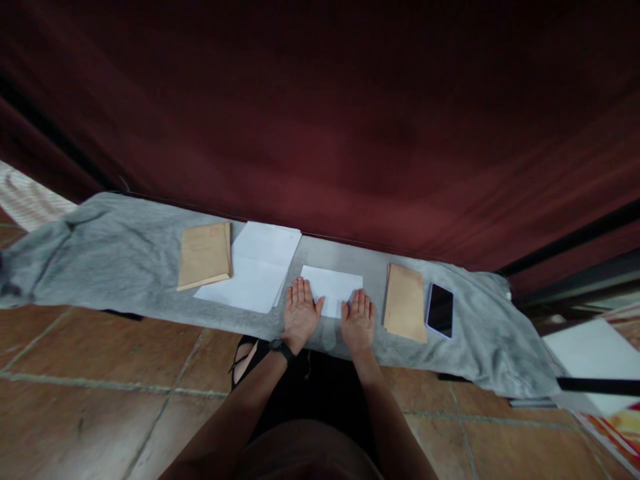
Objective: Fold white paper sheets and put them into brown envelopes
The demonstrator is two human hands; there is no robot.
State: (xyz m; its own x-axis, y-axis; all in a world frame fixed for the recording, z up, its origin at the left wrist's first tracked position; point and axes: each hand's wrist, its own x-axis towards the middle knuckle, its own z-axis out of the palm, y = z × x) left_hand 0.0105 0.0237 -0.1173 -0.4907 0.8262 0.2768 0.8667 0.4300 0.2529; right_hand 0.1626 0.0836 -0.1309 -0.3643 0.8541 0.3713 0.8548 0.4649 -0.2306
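Observation:
A white sheet of paper [333, 283], which looks folded, lies on the grey cloth in front of me. My left hand [301, 312] rests flat on its left side, fingers stretched out. On its right side my right hand [359, 320] also lies flat, fingers extended. Larger white sheets [263, 267] are stacked to the left of my left hand. Partly on top of them sits a stack of brown envelopes [204, 255]. Several more brown envelopes [406, 303] lie to the right of my right hand.
A smartphone [441, 310] lies beside the right envelopes. Grey cloth [120, 260] covers the narrow surface, backed by a dark red panel [320, 133]. A pale board [595, 357] stands at the far right. Brown floor tiles [145, 353] show below.

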